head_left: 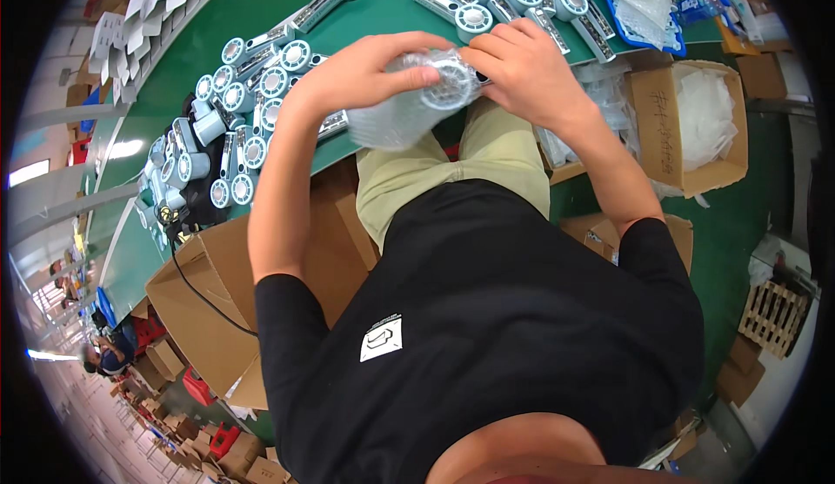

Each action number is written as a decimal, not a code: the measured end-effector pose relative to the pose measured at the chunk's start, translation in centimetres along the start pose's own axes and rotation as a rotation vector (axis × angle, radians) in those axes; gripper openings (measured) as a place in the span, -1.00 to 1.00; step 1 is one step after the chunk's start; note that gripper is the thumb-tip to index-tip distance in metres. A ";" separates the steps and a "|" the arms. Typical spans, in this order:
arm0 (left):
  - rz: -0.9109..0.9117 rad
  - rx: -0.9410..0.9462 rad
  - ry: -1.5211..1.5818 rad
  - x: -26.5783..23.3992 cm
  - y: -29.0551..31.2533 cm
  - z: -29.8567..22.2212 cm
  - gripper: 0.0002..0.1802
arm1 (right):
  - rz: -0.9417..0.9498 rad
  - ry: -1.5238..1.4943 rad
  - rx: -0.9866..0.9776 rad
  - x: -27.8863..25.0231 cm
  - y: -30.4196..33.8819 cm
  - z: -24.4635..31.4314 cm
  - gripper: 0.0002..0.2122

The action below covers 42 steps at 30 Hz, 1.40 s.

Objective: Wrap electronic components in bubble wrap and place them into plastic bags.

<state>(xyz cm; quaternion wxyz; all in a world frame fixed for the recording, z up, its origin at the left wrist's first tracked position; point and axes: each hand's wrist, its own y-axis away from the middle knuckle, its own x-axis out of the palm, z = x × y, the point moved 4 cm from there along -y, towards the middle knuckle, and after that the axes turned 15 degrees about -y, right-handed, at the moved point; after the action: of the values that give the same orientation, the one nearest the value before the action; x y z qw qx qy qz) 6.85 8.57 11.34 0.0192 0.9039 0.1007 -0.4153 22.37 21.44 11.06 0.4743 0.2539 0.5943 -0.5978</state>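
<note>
Above my lap, at the table's near edge, both hands work on a clear bubble-wrap bag (383, 126). Through the plastic shows a light-blue device (449, 91) with a round, slotted head. My left hand (370, 73) has its thumb on the bag beside this head, its fingers curled over the far side. My right hand (526, 71) is closed at the right end of the device, where a dark bit shows by the fingertips. Most of what the right fingers grip is hidden. Similar light-blue devices (474, 19) with round heads and silver-and-black handles lie just beyond my hands.
More such devices (254, 152) crowd the green table (374, 19) to the left. At right, a cardboard box (654, 123) holds translucent bags; more bags lie on a blue tray (677, 42). An open carton (209, 284) with a black cable stands left. A person (113, 353) is far left.
</note>
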 end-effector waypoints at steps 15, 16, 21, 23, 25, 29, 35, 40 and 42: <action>0.146 0.007 0.609 4.1 -1.2 0.8 -0.88 | -0.032 0.000 -0.290 -4.9 -0.4 1.6 -0.83; 0.120 0.056 0.611 4.1 -1.4 0.5 -0.88 | -0.051 -0.004 -0.330 -5.2 -0.5 1.9 -0.85; -0.220 0.078 0.512 3.4 -1.9 -2.6 -0.76 | -0.116 0.113 -0.248 -5.9 -0.4 1.9 -0.89; -0.154 0.034 0.515 2.9 -1.8 -2.8 -0.70 | -0.134 0.147 -0.300 -7.2 -1.4 2.1 -0.91; -0.016 -0.061 0.522 2.9 -1.3 -2.7 -0.59 | -0.171 0.205 -0.399 -8.9 -2.5 2.8 -0.93; 0.036 -0.025 0.460 4.2 -0.8 -3.3 -0.44 | -0.204 0.271 -0.391 -8.2 -2.0 2.1 -0.81; -0.266 0.181 0.391 6.7 0.8 -4.1 -0.31 | -0.367 -0.618 0.309 -8.1 2.0 0.5 -0.95; -0.360 0.230 0.142 8.7 2.5 -5.0 -0.29 | -0.049 -1.100 0.735 -1.3 5.5 0.4 -0.78; -0.340 0.242 0.071 9.8 3.2 -5.1 -0.28 | -0.086 -1.049 0.762 -0.2 6.4 0.9 -0.76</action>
<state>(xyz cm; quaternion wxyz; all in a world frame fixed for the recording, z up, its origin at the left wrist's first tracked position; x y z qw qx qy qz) 17.50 7.65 7.15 -0.1636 0.8835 0.2018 -0.3897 28.23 21.61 8.41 0.5538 0.0546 0.0400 -0.8299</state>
